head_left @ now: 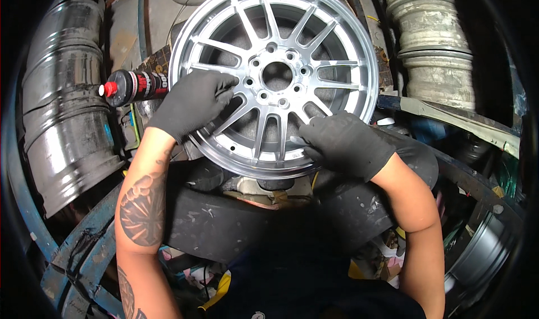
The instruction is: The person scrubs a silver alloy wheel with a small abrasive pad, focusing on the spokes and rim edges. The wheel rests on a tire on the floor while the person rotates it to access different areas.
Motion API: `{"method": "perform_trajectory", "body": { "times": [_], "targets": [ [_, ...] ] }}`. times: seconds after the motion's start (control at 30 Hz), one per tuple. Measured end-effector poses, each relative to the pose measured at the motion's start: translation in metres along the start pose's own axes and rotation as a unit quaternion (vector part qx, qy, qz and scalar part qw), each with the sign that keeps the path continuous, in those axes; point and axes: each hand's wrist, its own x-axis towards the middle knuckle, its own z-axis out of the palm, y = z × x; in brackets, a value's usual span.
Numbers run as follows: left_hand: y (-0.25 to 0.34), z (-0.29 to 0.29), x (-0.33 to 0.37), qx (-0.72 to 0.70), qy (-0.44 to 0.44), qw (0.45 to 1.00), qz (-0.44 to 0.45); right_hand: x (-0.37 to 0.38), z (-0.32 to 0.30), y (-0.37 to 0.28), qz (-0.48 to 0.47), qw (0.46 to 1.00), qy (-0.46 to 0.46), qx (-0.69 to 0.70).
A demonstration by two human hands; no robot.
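Note:
A silver multi-spoke car wheel rim (343,86) lies face up in front of me, with a round centre bore and bolt holes around it. My left hand (196,103), in a dark grey glove, rests on the left spokes with its fingers curled in. What those fingers hold, if anything, is hidden. On the lower right spokes lies my right hand (348,145), gloved alike, fingers bent and pressed together. A small pale bit shows at its fingertips, too little to name. Beside my left hand, a black bottle with a red cap (137,87) lies on its side.
Dark glossy wheel barrels (70,105) are stacked along the left. Dull, dusty barrels (432,44) stand in a row at the right. A blue metal frame (84,257) runs along the lower left. Another silver rim (484,249) sits low on the right.

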Motion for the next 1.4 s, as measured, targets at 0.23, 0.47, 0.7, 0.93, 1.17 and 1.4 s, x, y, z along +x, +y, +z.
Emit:
{"method": "perform_trajectory", "body": {
  "times": [0.23, 0.47, 0.7, 0.93, 1.17, 1.4],
  "targets": [
    [-0.005, -0.005, 0.002, -0.077, 0.033, 0.996, 0.024, -0.005, -0.006, -0.001, 0.013, 0.999, -0.018, -0.036],
    [-0.005, -0.013, -0.002, 0.017, 0.013, 1.0, -0.02, -0.007, -0.014, -0.007, 0.028, 0.999, -0.032, -0.016],
    [0.0, -0.013, -0.006, -0.016, -0.034, 0.999, -0.034, -0.006, -0.016, -0.009, 0.027, 0.999, -0.019, -0.023],
    [0.003, -0.016, -0.004, 0.003, -0.1, 0.989, -0.108, -0.006, -0.019, -0.009, 0.026, 0.999, -0.02, -0.026],
    [0.001, -0.004, -0.013, 0.045, -0.087, 0.994, -0.045, -0.004, -0.018, -0.01, 0.021, 0.999, -0.03, -0.033],
    [-0.001, 0.006, -0.013, 0.083, -0.046, 0.995, -0.002, -0.007, -0.014, -0.007, 0.024, 0.998, -0.036, -0.048]
  ]
}}
